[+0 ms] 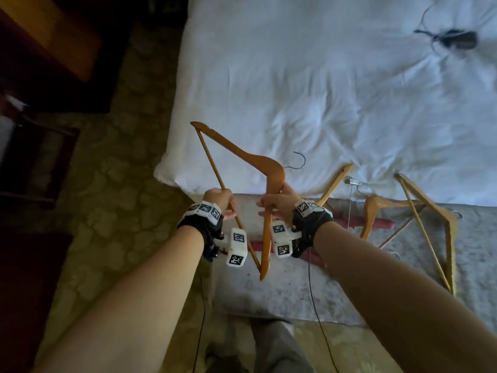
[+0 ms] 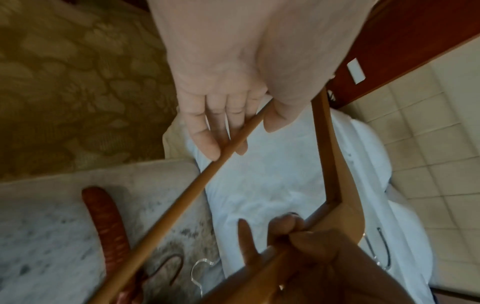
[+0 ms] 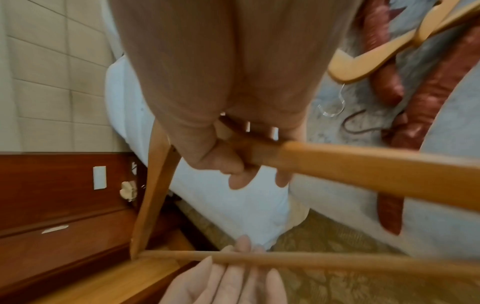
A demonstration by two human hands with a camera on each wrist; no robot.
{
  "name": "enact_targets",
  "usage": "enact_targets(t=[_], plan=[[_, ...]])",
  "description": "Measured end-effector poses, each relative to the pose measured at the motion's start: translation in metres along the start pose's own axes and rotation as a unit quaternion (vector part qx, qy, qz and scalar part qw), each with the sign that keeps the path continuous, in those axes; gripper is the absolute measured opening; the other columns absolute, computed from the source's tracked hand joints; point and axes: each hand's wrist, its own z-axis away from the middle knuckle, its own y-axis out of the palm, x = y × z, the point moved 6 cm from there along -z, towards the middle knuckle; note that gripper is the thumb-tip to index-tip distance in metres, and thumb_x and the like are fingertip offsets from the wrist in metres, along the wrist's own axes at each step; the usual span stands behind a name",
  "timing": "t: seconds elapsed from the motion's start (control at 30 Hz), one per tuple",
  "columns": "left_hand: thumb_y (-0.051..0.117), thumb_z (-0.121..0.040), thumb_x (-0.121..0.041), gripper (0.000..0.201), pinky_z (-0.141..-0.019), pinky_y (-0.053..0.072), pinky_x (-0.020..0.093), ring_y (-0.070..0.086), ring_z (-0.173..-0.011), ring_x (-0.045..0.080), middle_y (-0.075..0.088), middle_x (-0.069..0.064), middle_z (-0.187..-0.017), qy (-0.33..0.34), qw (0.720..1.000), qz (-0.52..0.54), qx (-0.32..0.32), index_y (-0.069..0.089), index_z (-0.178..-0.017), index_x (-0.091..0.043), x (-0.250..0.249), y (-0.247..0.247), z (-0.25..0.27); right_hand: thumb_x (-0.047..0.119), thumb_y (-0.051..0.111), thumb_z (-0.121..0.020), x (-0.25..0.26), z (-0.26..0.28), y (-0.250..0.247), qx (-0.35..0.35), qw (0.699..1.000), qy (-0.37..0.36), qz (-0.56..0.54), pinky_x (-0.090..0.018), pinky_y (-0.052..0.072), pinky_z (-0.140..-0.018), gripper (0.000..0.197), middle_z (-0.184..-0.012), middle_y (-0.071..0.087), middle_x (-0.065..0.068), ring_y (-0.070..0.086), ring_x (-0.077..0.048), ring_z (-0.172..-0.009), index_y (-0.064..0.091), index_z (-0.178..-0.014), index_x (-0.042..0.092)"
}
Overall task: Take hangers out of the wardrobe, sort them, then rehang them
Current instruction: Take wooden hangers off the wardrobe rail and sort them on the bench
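Note:
A wooden hanger (image 1: 242,154) with a metal hook (image 1: 300,160) is held in the air over the foot of the bed. My left hand (image 1: 228,208) pinches its thin crossbar (image 2: 182,197) between thumb and fingers (image 2: 207,139). My right hand (image 1: 269,205) is curled round the flat shoulder arm (image 3: 363,164) just below the bend. Several more wooden hangers (image 1: 430,224) lie on the bed's foot to the right, along with red padded hangers (image 1: 349,224).
The white duvet (image 1: 322,90) covers the bed, and a grey runner (image 1: 295,286) crosses its foot. A dark object with a wire hook (image 1: 457,40) lies far back right. Patterned carpet (image 1: 121,184) and dark wood furniture (image 1: 40,63) are on the left.

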Motion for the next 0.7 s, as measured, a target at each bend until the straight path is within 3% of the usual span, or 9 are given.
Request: enact_targets(t=[0.07, 0.13, 0.17, 0.23, 0.3, 0.4, 0.47, 0.6, 0.7], plan=[[0.047, -0.093, -0.005, 0.018, -0.057, 0.053, 0.032, 0.06, -0.071, 0.027, 0.061, 0.015, -0.077, 0.022, 1.0, 0.004, -0.017, 0.056, -0.077, -0.007, -0.005, -0.04, 0.02, -0.018, 0.052, -0.085, 0.013, 0.018, 0.039, 0.014, 0.999, -0.033, 0.003, -0.047, 0.057, -0.066, 0.028, -0.07, 0.05, -0.013, 0.058, -0.022, -0.058, 0.046, -0.094, 0.008], [0.047, -0.095, -0.009, 0.021, -0.059, 0.052, 0.031, 0.06, -0.07, 0.025, 0.062, 0.014, -0.081, 0.045, 0.999, 0.005, -0.025, 0.055, -0.076, -0.009, -0.009, -0.082, 0.044, -0.021, 0.046, -0.082, 0.022, 0.037, 0.08, 0.016, 0.998, -0.063, 0.019, -0.031, 0.046, -0.047, 0.031, -0.065, 0.043, -0.011, 0.046, -0.019, -0.047, 0.043, -0.085, 0.009], [0.046, -0.096, -0.01, 0.022, -0.059, 0.051, 0.031, 0.058, -0.068, 0.024, 0.061, 0.014, -0.081, 0.056, 0.998, 0.013, -0.029, 0.054, -0.076, -0.008, -0.01, -0.102, 0.057, -0.02, 0.045, -0.082, 0.025, 0.048, 0.1, 0.018, 0.996, -0.077, 0.031, -0.027, 0.042, -0.044, 0.03, -0.064, 0.043, -0.011, 0.044, -0.018, -0.044, 0.043, -0.084, 0.01], [0.044, -0.099, -0.009, 0.017, -0.064, 0.051, 0.035, 0.055, -0.07, 0.023, 0.058, 0.013, -0.082, 0.076, 0.995, 0.052, -0.049, 0.054, -0.086, -0.005, -0.012, -0.145, 0.09, -0.017, 0.045, -0.083, 0.03, 0.073, 0.141, 0.029, 0.993, -0.1, 0.058, -0.026, 0.04, -0.045, 0.028, -0.065, 0.046, -0.01, 0.044, -0.017, -0.045, 0.047, -0.086, 0.011], [0.049, -0.099, -0.01, 0.009, -0.072, 0.054, 0.04, 0.058, -0.08, 0.025, 0.058, 0.012, -0.091, 0.124, 0.984, 0.05, -0.12, 0.055, -0.103, -0.007, -0.013, -0.197, 0.127, -0.016, 0.042, -0.079, 0.032, 0.099, 0.183, 0.043, 0.988, -0.122, 0.085, -0.026, 0.038, -0.046, 0.03, -0.064, 0.05, -0.01, 0.045, -0.017, -0.046, 0.052, -0.086, 0.012], [0.054, -0.097, -0.013, 0.005, -0.069, 0.061, 0.042, 0.063, -0.079, 0.024, 0.062, 0.01, -0.094, 0.213, 0.944, 0.025, -0.25, 0.058, -0.097, -0.011, -0.014, -0.278, 0.189, -0.011, 0.04, -0.078, 0.034, 0.144, 0.248, 0.073, 0.976, -0.156, 0.135, -0.027, 0.039, -0.047, 0.031, -0.067, 0.053, -0.008, 0.048, -0.017, -0.05, 0.055, -0.092, 0.012], [0.054, -0.097, -0.013, 0.006, -0.064, 0.061, 0.039, 0.066, -0.076, 0.021, 0.065, 0.009, -0.091, 0.254, 0.922, 0.06, -0.285, 0.06, -0.096, -0.01, -0.012, -0.329, 0.229, -0.005, 0.045, -0.081, 0.034, 0.177, 0.295, 0.094, 0.964, -0.178, 0.174, -0.027, 0.042, -0.053, 0.026, -0.072, 0.054, -0.008, 0.051, -0.018, -0.057, 0.055, -0.096, 0.014], [0.055, -0.095, -0.013, 0.011, -0.065, 0.06, 0.038, 0.067, -0.069, 0.019, 0.068, 0.007, -0.084, 0.306, 0.918, 0.11, -0.226, 0.064, -0.088, -0.012, -0.004, -0.416, 0.299, -0.002, 0.053, -0.084, 0.024, 0.252, 0.396, 0.141, 0.935, -0.226, 0.235, -0.033, 0.049, -0.067, 0.037, -0.084, 0.058, -0.01, 0.056, -0.021, -0.069, 0.054, -0.114, 0.018], [0.058, -0.094, -0.014, 0.012, -0.064, 0.057, 0.037, 0.064, -0.064, 0.021, 0.068, 0.011, -0.081, 0.322, 0.924, 0.107, -0.175, 0.063, -0.084, -0.012, 0.003, -0.473, 0.348, 0.002, 0.058, -0.077, 0.014, 0.31, 0.472, 0.16, 0.901, -0.28, 0.29, -0.042, 0.052, -0.081, 0.045, -0.08, 0.059, -0.008, 0.059, -0.023, -0.076, 0.054, -0.118, 0.019]])
